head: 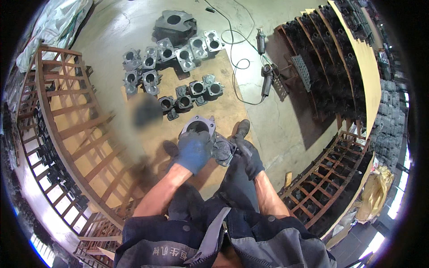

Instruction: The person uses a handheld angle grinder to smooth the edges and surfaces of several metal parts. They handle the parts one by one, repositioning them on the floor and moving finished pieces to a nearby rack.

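My left hand (192,152), in a blue work glove, grips a grey metal casting (226,152) above the floor in front of me. The casting has a round bore in a bolt-holed flange at one end and a smaller round section at the other. Beside that smaller end is my right hand (249,157), in a dark glove with curled fingers. A thin pale edge shows at its fingertips; whether that belongs to the casting or to a small tool is unclear. Beyond lie several similar castings (184,101) on a brown sheet (228,110).
More castings (167,53) lie farther out, before a large dark casting (175,25). Two corded or hosed hand tools (267,83) (260,42) rest on the concrete at right. Rusty metal racks (77,120) (330,174) flank me. Stacked dark parts (321,63) stand at right. A blurred patch hides part of the left side.
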`<move>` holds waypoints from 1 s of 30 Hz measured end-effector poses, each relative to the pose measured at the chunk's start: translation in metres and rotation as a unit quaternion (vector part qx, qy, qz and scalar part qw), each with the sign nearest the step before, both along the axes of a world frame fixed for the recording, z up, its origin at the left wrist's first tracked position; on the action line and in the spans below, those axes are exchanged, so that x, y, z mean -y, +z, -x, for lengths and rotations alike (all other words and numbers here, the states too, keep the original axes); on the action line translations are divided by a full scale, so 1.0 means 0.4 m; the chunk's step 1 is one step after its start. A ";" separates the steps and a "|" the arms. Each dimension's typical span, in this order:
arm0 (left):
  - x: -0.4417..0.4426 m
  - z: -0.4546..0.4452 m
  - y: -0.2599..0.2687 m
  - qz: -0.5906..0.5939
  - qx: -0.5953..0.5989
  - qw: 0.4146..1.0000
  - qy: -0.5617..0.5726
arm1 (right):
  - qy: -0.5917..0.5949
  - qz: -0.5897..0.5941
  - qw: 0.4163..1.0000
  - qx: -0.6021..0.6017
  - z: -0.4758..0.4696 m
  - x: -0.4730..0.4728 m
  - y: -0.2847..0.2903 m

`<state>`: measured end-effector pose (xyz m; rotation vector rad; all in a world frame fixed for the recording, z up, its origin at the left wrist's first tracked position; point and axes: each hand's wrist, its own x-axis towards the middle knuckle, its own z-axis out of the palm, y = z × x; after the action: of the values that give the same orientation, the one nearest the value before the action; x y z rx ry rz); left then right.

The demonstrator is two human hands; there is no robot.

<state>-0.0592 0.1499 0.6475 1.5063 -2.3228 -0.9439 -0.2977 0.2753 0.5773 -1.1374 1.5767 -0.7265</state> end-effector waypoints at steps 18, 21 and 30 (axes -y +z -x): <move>0.220 0.655 -0.577 -0.023 0.043 0.993 -0.111 | -0.007 -0.271 0.953 -0.135 0.661 0.399 -0.678; 0.298 0.697 -0.648 0.001 0.043 0.991 -0.126 | 0.035 -0.292 0.942 -0.164 0.672 0.440 -0.817; 0.528 0.776 -0.864 0.074 0.129 0.984 -0.097 | 0.142 -0.226 0.938 -0.220 0.618 0.495 -1.186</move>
<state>-0.3697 -0.0614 0.3018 1.4368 -2.6954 -0.6296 -0.5451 0.0771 0.1029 -1.1872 1.7704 0.0999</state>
